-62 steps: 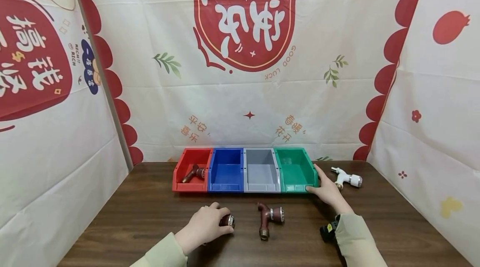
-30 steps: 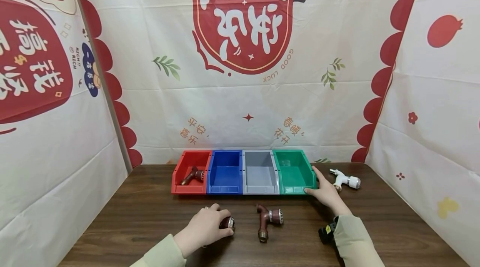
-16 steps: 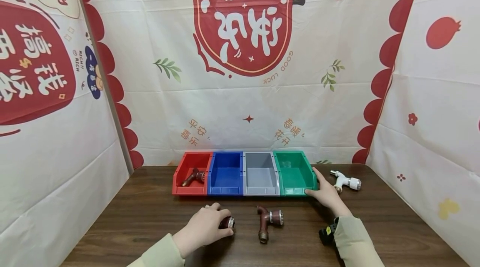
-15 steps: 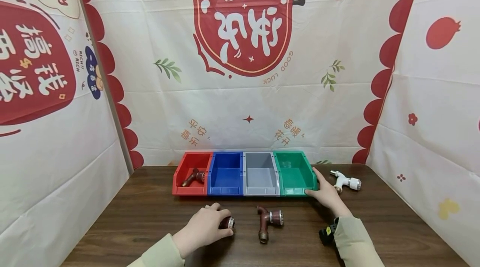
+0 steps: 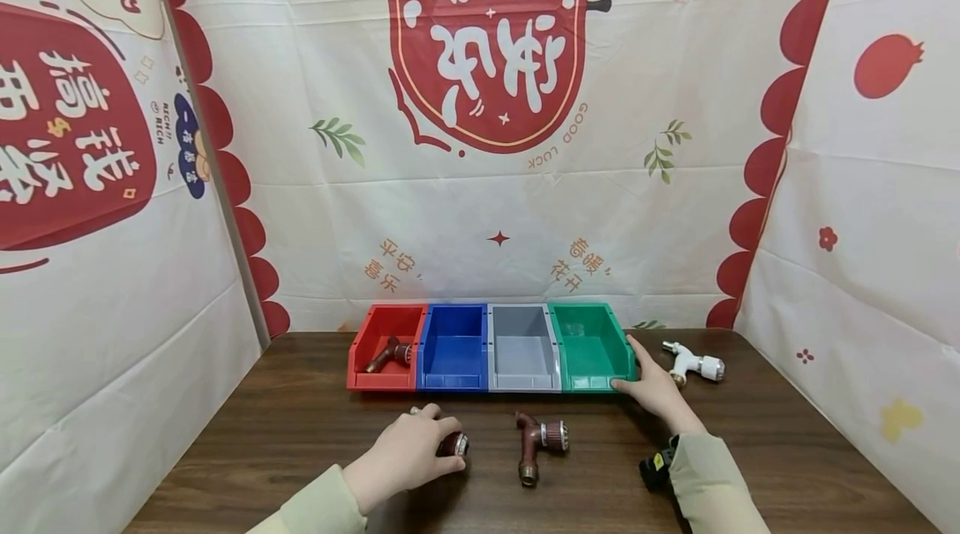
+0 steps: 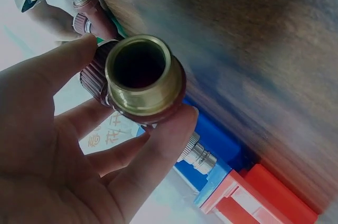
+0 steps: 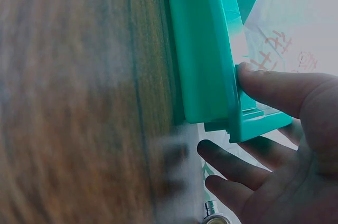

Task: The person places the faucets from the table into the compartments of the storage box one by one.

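My left hand (image 5: 408,451) grips a dark red faucet (image 5: 453,444) over the table, left of centre. In the left wrist view its brass threaded inlet (image 6: 140,97) faces the camera, with thumb and fingers around the body. In the head view the hand hides most of it. My right hand (image 5: 654,384) holds the front right corner of the green bin (image 5: 596,382). The right wrist view shows the thumb on the bin's front edge (image 7: 232,60) and fingers by its side. Another dark red faucet (image 5: 529,451) lies on the table between the hands.
A red bin (image 5: 378,382) with a dark red faucet (image 5: 390,354) inside, a blue bin (image 5: 452,378) and a grey bin (image 5: 524,378) adjoin the green one in a row. A white faucet (image 5: 692,363) lies right of them. Printed cloth (image 5: 495,209) hangs behind the table.
The head view has shifted slightly. Both hands keep their holds, and the faucets and bins stay where they were.
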{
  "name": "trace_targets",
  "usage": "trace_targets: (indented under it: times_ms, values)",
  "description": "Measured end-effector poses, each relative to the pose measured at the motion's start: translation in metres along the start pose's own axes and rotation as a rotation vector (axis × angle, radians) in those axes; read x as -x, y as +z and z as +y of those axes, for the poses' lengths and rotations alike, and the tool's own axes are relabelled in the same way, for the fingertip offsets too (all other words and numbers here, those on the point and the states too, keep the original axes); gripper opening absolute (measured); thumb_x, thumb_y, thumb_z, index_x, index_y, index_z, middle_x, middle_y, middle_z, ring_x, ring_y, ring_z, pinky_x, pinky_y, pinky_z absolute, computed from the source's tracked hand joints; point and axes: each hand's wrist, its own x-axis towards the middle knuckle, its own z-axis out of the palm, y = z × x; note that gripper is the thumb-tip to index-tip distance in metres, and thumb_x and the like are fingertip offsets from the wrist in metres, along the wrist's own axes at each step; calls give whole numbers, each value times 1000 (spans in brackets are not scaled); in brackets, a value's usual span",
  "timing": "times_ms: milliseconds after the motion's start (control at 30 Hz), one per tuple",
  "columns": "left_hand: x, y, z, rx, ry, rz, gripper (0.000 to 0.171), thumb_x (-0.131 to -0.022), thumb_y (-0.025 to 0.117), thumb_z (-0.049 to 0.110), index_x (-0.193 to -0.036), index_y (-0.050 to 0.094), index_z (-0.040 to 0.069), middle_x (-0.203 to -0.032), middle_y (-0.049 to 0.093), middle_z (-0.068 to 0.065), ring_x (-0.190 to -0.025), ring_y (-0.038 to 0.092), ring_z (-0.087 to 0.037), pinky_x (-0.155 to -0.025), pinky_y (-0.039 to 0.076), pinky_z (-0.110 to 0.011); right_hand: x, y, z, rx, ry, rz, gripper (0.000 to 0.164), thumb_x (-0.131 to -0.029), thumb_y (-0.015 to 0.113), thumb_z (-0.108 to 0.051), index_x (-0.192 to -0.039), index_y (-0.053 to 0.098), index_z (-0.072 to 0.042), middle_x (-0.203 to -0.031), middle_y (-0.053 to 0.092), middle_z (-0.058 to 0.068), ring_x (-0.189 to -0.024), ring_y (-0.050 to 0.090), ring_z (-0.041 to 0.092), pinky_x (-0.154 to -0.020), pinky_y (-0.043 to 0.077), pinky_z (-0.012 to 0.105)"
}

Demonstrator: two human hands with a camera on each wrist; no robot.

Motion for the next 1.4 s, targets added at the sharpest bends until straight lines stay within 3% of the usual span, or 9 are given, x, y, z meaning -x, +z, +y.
trace_targets:
  times_ms: [367,600,1033,1400]
  values:
    - [-3,-2,0,-16,-2,-20,42,-82,73,49,-114,68,23,-97,57,-2,-73,56,-16,-66,53,-35,0,0,0,-6,10,-8,92,-89,71,-23,-154,10,-1,-145,25,41,-124,37,58,-93,38,65]
    - [-5,-7,0,25,-13,-45,44,-82,74,47,-117,67,23,-99,55,-3,-70,53,-15,-65,53,-34,0,-1,-1,-3,9,-4,91,-89,70,-20,-154,10,-1,-146,25,40,-124,37,58,-93,38,65]
    - [-8,-9,0,47,2,-8,40,-80,76,44,-114,66,23,-97,53,-4,-64,52,-15,-60,52,-32,-1,-2,-1,-5,-1,-3,92,-89,71,-21,-154,9,-1,-145,24,41,-123,37,58,-92,39,65]
    - [-12,-13,1,41,-10,0,38,-80,76,46,-112,67,26,-105,57,-7,-75,58,-24,-66,54,-41,2,-1,-4,-13,11,-1,91,-89,71,-19,-154,10,1,-145,25,40,-124,37,58,-93,38,65]
